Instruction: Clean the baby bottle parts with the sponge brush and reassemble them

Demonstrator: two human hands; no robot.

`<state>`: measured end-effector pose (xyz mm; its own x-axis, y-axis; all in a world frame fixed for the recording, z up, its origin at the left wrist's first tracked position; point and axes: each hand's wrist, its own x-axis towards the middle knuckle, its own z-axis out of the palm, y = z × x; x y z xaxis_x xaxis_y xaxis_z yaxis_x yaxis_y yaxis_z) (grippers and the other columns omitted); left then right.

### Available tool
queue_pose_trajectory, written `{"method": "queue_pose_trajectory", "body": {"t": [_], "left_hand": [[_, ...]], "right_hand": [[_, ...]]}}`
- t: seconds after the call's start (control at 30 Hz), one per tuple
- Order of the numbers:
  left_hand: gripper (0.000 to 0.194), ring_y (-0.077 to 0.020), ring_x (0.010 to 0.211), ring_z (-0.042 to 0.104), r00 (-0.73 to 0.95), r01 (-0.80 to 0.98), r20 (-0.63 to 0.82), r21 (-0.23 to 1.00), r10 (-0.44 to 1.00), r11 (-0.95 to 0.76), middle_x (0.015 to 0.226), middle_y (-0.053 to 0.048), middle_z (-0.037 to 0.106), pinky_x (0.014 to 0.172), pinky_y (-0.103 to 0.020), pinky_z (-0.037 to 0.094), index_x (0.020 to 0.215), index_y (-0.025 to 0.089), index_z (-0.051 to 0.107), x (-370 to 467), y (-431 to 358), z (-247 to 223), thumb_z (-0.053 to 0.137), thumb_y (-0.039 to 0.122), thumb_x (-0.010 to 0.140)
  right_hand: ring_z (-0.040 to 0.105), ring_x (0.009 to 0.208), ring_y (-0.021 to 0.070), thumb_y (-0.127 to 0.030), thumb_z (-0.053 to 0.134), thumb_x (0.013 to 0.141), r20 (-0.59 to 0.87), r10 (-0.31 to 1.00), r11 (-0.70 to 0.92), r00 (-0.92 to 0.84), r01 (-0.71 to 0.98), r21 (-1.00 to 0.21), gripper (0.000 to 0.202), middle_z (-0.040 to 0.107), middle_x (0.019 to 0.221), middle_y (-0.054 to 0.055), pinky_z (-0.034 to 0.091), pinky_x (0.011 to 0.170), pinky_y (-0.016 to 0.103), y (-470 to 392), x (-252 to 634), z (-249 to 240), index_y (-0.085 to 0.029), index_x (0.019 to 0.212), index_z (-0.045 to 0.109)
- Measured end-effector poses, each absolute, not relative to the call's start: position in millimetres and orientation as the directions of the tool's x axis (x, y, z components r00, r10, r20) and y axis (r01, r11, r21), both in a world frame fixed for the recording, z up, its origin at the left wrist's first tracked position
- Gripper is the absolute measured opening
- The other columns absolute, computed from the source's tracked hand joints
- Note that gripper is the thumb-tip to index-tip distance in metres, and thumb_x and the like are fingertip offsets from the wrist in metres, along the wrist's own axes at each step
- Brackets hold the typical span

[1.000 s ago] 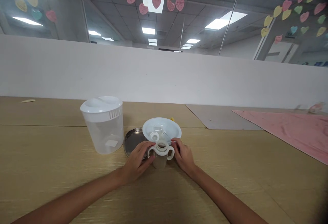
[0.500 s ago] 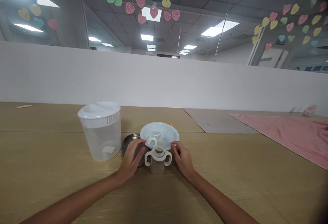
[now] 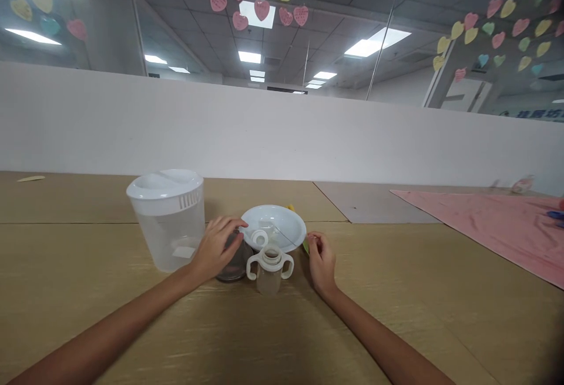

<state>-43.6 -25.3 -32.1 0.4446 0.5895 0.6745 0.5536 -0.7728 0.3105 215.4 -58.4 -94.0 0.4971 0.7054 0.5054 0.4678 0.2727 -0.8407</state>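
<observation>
A white bowl [image 3: 294, 227] stands at the middle of the table, with a white ring-shaped part [image 3: 259, 238] and clear pieces in it. In front of it is a small cup [image 3: 268, 279] with two white handles. My left hand [image 3: 219, 247] hovers over a dark metal dish [image 3: 233, 268], fingers apart and thumb lower, holding nothing visible. To the bowl's right, my right hand [image 3: 323, 260] has its fingers curled together beside a small green thing [image 3: 305, 246]; whether it grips this is hard to see.
A white-lidded clear bucket [image 3: 170, 226] stands left of my left hand. Something yellow [image 3: 290, 207] shows behind the bowl. A pink cloth [image 3: 476, 214] covers the table's right side. A white wall [image 3: 264, 132] runs behind the table.
My left hand has moved left and up, away from the cup. My right hand has shifted right, off the bowl's edge, and its fingers are more curled. A green thing now shows beside it.
</observation>
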Motion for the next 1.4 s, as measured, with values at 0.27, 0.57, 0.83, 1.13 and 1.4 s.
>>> {"method": "queue_pose_trajectory", "body": {"t": [0.27,0.57,0.83,1.13,1.4], "left_hand": [[0.032,-0.0230,0.102,0.051,0.549,0.648,0.450,0.303,0.704,-0.699,0.107,-0.008,0.062,0.088,-0.038,0.035,0.103,0.017,0.058,-10.4,10.6,-33.6,0.033,0.029,0.088],[0.047,-0.0229,0.080,0.057,0.631,0.715,0.263,0.167,0.730,-0.679,0.078,-0.009,0.066,0.077,-0.036,0.035,0.075,0.017,0.064,13.0,10.7,-27.5,0.025,0.040,0.090],[0.053,-0.0185,0.066,0.055,0.646,0.663,0.257,0.277,0.718,-0.695,0.062,-0.003,0.061,0.079,-0.033,0.033,0.068,0.018,0.059,13.1,10.2,-27.4,0.022,0.048,0.090],[0.058,-0.0167,0.059,0.053,0.615,0.687,0.224,0.320,0.756,-0.653,0.054,-0.003,0.059,0.072,-0.029,0.034,0.058,0.016,0.058,13.2,7.8,-23.5,0.023,0.052,0.088],[0.045,-0.0181,0.066,0.054,0.603,0.734,0.300,0.155,0.739,-0.661,0.071,-0.007,0.062,0.063,-0.027,0.034,0.064,0.015,0.059,6.7,9.3,-18.4,0.032,0.044,0.087]], "right_hand": [[0.056,0.082,0.0222,-0.024,0.052,0.069,0.483,0.793,0.049,0.370,0.753,-0.657,0.030,0.062,0.089,0.010,0.041,0.070,0.031,-38.8,240.1,-106.9,-0.014,0.097,0.057],[0.059,0.068,0.0193,-0.023,0.048,0.073,0.478,0.784,0.076,0.396,0.703,-0.707,0.034,0.063,0.077,0.006,0.043,0.062,0.029,-33.9,239.4,-112.6,-0.014,0.106,0.053],[0.059,0.065,0.0192,-0.026,0.043,0.071,0.435,0.743,0.060,0.509,0.596,-0.801,0.046,0.061,0.076,0.005,0.046,0.063,0.031,-33.4,243.6,-111.4,-0.010,0.115,0.045],[0.058,0.066,0.0186,-0.026,0.043,0.071,0.407,0.751,0.087,0.520,0.532,-0.842,0.044,0.060,0.076,0.004,0.044,0.061,0.029,-34.1,243.4,-111.3,-0.012,0.113,0.046],[0.058,0.066,0.0192,-0.029,0.046,0.070,0.410,0.748,0.127,0.522,0.495,-0.860,0.043,0.060,0.072,0.002,0.043,0.061,0.028,-31.6,246.0,-115.4,-0.013,0.111,0.047]]}}
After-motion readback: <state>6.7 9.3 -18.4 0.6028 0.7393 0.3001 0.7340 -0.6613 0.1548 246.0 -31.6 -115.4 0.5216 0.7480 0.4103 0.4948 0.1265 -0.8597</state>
